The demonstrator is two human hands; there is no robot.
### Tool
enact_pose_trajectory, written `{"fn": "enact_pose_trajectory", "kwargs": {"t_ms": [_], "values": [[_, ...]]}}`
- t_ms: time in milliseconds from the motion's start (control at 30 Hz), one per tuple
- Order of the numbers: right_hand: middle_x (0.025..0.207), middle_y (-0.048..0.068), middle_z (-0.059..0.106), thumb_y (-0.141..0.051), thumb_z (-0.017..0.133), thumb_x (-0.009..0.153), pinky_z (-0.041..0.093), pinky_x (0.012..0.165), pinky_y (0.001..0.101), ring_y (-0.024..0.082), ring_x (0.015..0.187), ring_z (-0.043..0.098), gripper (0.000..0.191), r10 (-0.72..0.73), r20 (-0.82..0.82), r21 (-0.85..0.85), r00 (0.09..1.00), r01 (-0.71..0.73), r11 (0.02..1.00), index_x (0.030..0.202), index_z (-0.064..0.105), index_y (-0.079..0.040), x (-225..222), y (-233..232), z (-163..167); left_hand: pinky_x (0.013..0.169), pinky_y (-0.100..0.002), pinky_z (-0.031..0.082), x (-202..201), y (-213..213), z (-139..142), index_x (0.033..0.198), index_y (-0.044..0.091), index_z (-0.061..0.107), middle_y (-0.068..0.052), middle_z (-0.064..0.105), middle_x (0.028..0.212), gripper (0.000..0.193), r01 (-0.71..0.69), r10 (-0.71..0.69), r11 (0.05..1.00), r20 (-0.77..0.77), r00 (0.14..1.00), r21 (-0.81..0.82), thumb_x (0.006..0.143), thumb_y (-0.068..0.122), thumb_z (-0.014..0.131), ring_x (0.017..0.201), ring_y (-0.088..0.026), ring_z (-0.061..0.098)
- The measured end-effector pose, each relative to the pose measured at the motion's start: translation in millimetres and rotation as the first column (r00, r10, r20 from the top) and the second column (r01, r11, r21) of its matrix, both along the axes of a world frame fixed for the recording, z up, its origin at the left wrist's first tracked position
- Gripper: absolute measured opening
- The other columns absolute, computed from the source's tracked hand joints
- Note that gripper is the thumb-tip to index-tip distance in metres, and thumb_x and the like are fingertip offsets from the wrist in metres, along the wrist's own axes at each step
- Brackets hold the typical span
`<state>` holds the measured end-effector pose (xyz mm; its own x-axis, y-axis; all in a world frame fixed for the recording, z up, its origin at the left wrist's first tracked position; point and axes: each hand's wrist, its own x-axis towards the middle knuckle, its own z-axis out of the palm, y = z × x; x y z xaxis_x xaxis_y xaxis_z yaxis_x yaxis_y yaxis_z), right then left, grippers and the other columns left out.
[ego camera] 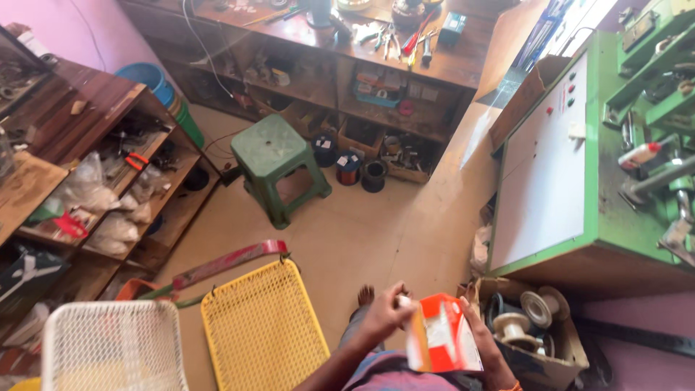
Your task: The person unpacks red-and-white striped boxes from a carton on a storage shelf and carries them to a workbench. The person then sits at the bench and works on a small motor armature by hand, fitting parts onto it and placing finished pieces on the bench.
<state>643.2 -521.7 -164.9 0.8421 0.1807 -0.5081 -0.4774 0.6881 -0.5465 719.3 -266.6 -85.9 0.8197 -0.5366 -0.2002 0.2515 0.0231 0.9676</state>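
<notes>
Carton (441, 334), orange and white, clamped in right hand (483, 340); left hand (387, 311) pinching its top flap; held mid-air, could slip floorward.

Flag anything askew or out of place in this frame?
Nothing is spilled or visibly broken. Oddest item: a long red strip lying slantwise on the floor behind the yellow mesh chair. Both hands, left and right, hold an orange-and-white box.

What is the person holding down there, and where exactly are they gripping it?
A small orange and white box. The right hand grips its right side from behind, and the left hand pinches its top left corner.
</notes>
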Motion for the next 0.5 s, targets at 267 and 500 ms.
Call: {"fn": "enact_pose_trajectory", "kwargs": {"t_ms": [267, 500], "values": [[0.123, 0.015, 0.067, -0.048, 0.049, 0.107, 0.053, 0.091, 0.0401, 0.024, 0.106, 0.066, 0.058, -0.009, 0.332, -0.120, 0.943, 0.051, 0.991, 0.141, 0.053, -0.001, 241.6, 9.2, -30.0, 0.089, -0.040, 0.055, 204.5, -7.7, 1.2, 0.150, 0.010, 0.045, -0.020, 0.051, 0.137, 0.087, -0.130, 0.116, 0.991, 0.689, 0.716, -0.032, 0.075, 0.012, 0.087, 0.118, -0.034, 0.055], [0.103, 0.010, 0.074, -0.050, 0.043, 0.109, 0.058, 0.073, 0.0343, 0.018, 0.083, 0.071, 0.052, -0.212, 0.038, -0.251, 0.977, 0.215, 0.944, 0.124, 0.064, -0.005, 394.4, -29.5, 45.2, 0.090, -0.038, 0.056, 366.4, -25.7, 66.3, 0.155, 0.018, 0.047, -0.007, 0.059, 0.144, 0.070, 0.066, -0.084, 0.996, 0.433, 0.898, 0.056, 0.089, 0.020, 0.072, 0.106, -0.025, 0.068]]}}
